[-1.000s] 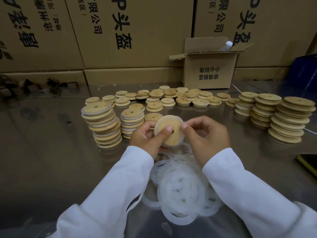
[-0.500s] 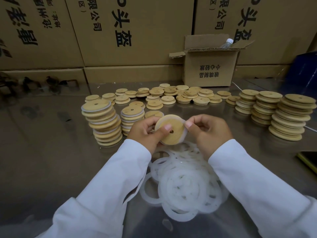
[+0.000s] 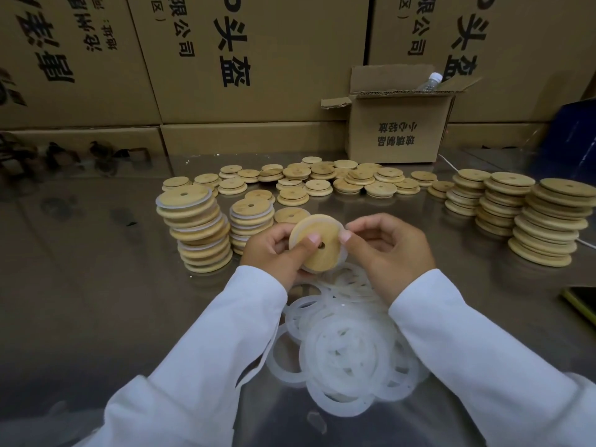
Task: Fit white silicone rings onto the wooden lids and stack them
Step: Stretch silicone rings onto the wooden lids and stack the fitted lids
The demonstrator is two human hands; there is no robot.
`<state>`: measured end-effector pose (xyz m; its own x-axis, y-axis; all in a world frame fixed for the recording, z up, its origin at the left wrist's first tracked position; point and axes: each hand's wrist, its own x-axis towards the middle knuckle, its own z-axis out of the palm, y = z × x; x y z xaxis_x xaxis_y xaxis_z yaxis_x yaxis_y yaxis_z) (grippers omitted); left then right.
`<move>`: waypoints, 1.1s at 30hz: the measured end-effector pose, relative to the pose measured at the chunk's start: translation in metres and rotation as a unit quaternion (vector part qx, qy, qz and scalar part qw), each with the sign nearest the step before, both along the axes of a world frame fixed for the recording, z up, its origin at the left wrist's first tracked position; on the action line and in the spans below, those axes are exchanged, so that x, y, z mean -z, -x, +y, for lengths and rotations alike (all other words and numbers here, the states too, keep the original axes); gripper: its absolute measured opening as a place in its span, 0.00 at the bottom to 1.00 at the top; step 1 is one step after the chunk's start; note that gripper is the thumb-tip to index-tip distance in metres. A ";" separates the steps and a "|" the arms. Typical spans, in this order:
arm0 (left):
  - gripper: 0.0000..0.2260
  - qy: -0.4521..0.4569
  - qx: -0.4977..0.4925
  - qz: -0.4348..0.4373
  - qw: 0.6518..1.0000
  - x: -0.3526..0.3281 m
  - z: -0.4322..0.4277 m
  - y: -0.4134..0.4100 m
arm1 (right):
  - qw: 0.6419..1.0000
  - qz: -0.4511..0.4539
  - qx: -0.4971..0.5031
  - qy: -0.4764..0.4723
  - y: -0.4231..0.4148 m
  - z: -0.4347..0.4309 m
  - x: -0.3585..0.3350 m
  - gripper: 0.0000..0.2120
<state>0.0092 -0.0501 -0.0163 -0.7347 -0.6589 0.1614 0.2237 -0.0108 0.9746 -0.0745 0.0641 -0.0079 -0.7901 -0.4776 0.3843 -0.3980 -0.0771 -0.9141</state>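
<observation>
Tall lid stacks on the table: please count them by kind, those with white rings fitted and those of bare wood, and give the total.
Stacks of wooden lids with white silicone rings: 2
Stacks of bare wooden lids: 3
Total: 5

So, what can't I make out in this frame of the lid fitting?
Head view only.
- Whether the white silicone ring is seated all round the round wooden lid: the left hand and right hand cover part of its rim.
- Contents of the small open cardboard box: its walls hide everything but a clear plastic bottle top.
- The dark yellow-edged object: cut off by the right edge.
</observation>
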 end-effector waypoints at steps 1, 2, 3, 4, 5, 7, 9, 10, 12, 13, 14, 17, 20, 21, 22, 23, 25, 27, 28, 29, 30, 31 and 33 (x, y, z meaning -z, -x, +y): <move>0.04 -0.012 -0.002 0.004 1.000 0.000 0.000 0.000 | 1.000 0.021 0.013 -0.012 -0.001 0.000 0.001 0.06; 0.03 -0.024 -0.001 0.008 1.000 0.000 0.000 0.000 | 0.998 0.045 0.027 -0.027 -0.002 0.000 0.002 0.06; 0.03 -0.032 0.002 0.009 0.999 -0.001 0.000 -0.001 | 0.996 0.065 0.039 -0.039 -0.002 0.000 0.002 0.05; 0.02 -0.035 0.007 0.006 0.999 -0.001 0.000 0.000 | 0.995 0.077 0.049 -0.044 -0.002 0.001 0.002 0.05; 0.02 -0.036 0.012 -0.001 0.999 -0.001 0.000 0.000 | 0.994 0.084 0.058 -0.048 -0.002 0.001 0.001 0.05; 0.02 -0.026 0.019 -0.017 0.999 0.001 0.001 0.001 | 0.991 0.098 0.070 -0.058 -0.002 0.002 0.001 0.06; 0.03 0.017 0.009 -0.031 0.999 0.002 0.002 0.002 | 0.988 0.122 0.065 -0.073 -0.003 0.003 0.001 0.07; 0.04 0.043 0.005 -0.034 0.998 0.003 0.003 0.002 | 0.986 0.133 0.058 -0.081 -0.004 0.003 0.002 0.08; 0.05 0.077 0.000 -0.034 0.996 0.003 0.003 0.000 | 0.986 0.136 0.048 -0.089 -0.004 0.003 0.002 0.09; 0.05 0.087 -0.002 -0.034 0.996 0.003 0.003 0.000 | 0.987 0.127 0.046 -0.088 -0.003 0.002 0.002 0.09; 0.05 0.095 -0.002 -0.034 0.995 0.003 0.002 -0.001 | 0.989 0.114 0.043 -0.085 -0.002 0.001 0.002 0.10; 0.06 0.105 0.003 -0.029 0.994 0.002 0.001 0.000 | 0.994 0.071 0.038 -0.071 0.001 0.000 0.000 0.11; 0.07 0.086 0.009 -0.012 0.996 0.000 0.001 0.000 | 0.995 0.067 0.049 -0.060 0.002 0.000 -0.003 0.12; 0.06 0.079 0.013 -0.007 0.997 0.000 0.001 0.000 | 0.995 0.070 0.050 -0.059 0.003 0.000 -0.005 0.12; 0.05 0.075 0.016 -0.003 0.997 -0.001 0.001 0.000 | 0.994 0.072 0.050 -0.060 0.003 0.001 -0.007 0.11; 0.05 0.071 0.018 0.001 0.997 -0.001 0.001 0.000 | 0.994 0.072 0.048 -0.062 0.003 0.002 -0.008 0.11; 0.05 0.069 0.018 0.002 0.997 -0.002 0.001 0.000 | 0.995 0.066 0.041 -0.068 0.004 0.004 -0.010 0.10; 0.05 0.076 0.015 0.005 0.997 -0.002 0.000 -0.001 | 0.996 0.052 0.016 -0.068 0.004 0.004 -0.010 0.09; 0.05 0.086 0.012 0.007 0.996 -0.002 -0.001 -0.001 | 0.997 0.040 -0.004 -0.061 0.003 0.004 -0.010 0.09; 0.05 0.097 0.008 0.007 0.995 -0.002 -0.001 -0.002 | 0.998 0.026 -0.027 -0.051 0.002 0.004 -0.010 0.09; 0.06 0.102 0.003 0.007 0.995 -0.001 -0.001 -0.002 | 0.998 0.010 -0.049 -0.042 0.002 0.005 -0.010 0.09; 0.06 0.099 0.000 0.005 0.995 -0.001 -0.001 -0.002 | 0.997 -0.006 -0.066 -0.034 0.002 0.005 -0.010 0.08; 0.05 0.073 -0.003 -0.004 0.997 -0.001 0.000 -0.002 | 0.996 -0.032 -0.083 -0.018 0.002 0.006 -0.010 0.08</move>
<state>0.0112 -0.0498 -0.0156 -0.7326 -0.6326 0.2514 0.2165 0.1335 0.9671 -0.0762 0.0703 0.0017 -0.7214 -0.6167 0.3151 -0.3225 -0.1035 -0.9409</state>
